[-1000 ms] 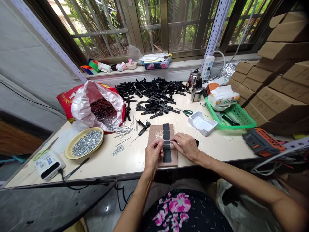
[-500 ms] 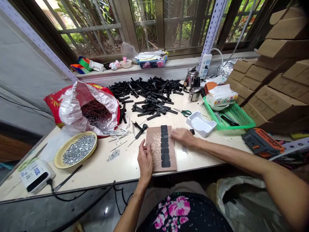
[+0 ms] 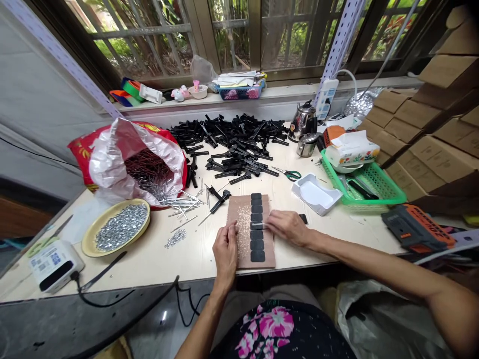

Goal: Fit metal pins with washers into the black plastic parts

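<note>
A brown textured board [image 3: 245, 199] lies on the table in front of me. It bears one column of black rounded pads [image 3: 257, 244] and a scatter of small pale specks [image 3: 244, 234]. My left hand [image 3: 225, 252] rests at the board's left edge, thumb and fingertips brought together; anything between them is too small to make out. At the board's right side my right hand [image 3: 290, 227] is closed in a pinch. From its fingers a thin silvery tool [image 3: 258, 224] reaches over one of the black pads. A small black piece [image 3: 303, 218] lies just beyond that hand.
A yellow bowl [image 3: 144, 227] of small metal pieces and a red sack [image 3: 84, 154] of metal rods stand left. Black plastic parts [image 3: 235, 134] are heaped behind. Scissors [image 3: 292, 174], a white tray [image 3: 316, 194] and a green basket [image 3: 389, 197] lie right.
My right hand was blurred in motion and has settled beside the pads with the thin tool reaching over one. My left fingertips have drawn together. The view has shifted slightly.
</note>
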### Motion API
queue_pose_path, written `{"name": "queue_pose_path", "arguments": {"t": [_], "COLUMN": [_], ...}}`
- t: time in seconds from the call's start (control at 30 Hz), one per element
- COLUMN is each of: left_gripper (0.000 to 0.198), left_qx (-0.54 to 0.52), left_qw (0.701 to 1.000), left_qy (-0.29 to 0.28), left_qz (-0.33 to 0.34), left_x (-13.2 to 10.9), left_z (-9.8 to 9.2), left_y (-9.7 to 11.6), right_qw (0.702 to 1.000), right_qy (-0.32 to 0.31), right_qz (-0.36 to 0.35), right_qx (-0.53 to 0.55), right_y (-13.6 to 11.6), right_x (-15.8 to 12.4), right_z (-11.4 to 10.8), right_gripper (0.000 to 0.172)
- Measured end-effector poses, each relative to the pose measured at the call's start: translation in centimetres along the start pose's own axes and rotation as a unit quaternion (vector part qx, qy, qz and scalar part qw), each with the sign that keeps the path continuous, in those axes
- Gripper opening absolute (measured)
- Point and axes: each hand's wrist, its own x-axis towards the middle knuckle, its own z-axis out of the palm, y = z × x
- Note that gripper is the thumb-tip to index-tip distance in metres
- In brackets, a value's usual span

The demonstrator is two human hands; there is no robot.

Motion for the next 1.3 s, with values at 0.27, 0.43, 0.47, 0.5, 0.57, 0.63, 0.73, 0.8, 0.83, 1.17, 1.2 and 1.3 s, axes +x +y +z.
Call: {"name": "queue_pose_path", "arguments": {"t": [0.27,0.43,0.47,0.5,0.57,0.63,0.73,0.8,0.83,1.17,1.2,1.3], "left_gripper": [0.049,0.038,0.035,0.032,0.026,0.022,0.023,0.026,0.027,0.037,0.035,0.029], "left_qx": [-0.323,-0.242,-0.198,-0.148,-0.047,0.039,0.126,0.145,0.140,-0.256,-0.279,-0.313], "left_qw": [0.921,0.954,0.968,0.981,0.996,0.988,0.972,0.974,0.978,0.953,0.948,0.941], "left_qy": [-0.131,-0.110,-0.101,-0.093,-0.073,-0.048,-0.023,-0.014,-0.014,-0.143,-0.138,-0.115], "left_qz": [-0.175,-0.139,-0.114,-0.078,0.030,0.141,0.195,0.172,0.154,-0.072,-0.071,-0.054], "left_x": [0.4,0.3,0.3,0.3,0.2,0.2,0.2,0.2,0.2,0.5,0.4,0.1], "left_z": [1.3,1.3,1.1,0.9,0.5,0.4,0.6,0.8,0.8,0.3,0.5,0.9], "left_y": [2.6,3.2,3.3,3.3,3.3,3.1,2.6,2.3,2.2,3.3,3.5,4.2], "right_qw": [0.992,0.986,0.985,0.984,0.984,0.983,0.978,0.974,0.973,0.898,0.875,0.794], "right_qy": [0.032,0.051,0.054,0.058,0.060,0.052,0.038,0.040,0.044,0.090,0.095,0.120], "right_qz": [0.107,0.131,0.136,0.141,0.146,0.146,0.151,0.156,0.159,0.254,0.278,0.341], "right_qx": [0.059,0.092,0.093,0.090,0.085,0.094,0.139,0.157,0.161,0.347,0.385,0.489], "right_y": [-2.3,-3.7,-3.9,-4.2,-4.5,-4.7,-5.0,-5.3,-5.4,-6.3,-6.8,-8.4], "right_x": [0.8,1.1,1.1,1.2,1.4,1.7,2.1,2.2,2.3,2.9,3.1,3.8], "right_z": [-1.5,-1.2,-1.3,-1.3,-1.5,-1.6,-1.4,-1.1,-1.0,-0.7,-0.5,0.0], "right_gripper": [0.021,0.017,0.017,0.018,0.019,0.019,0.018,0.018,0.018,0.025,0.027,0.031]}}
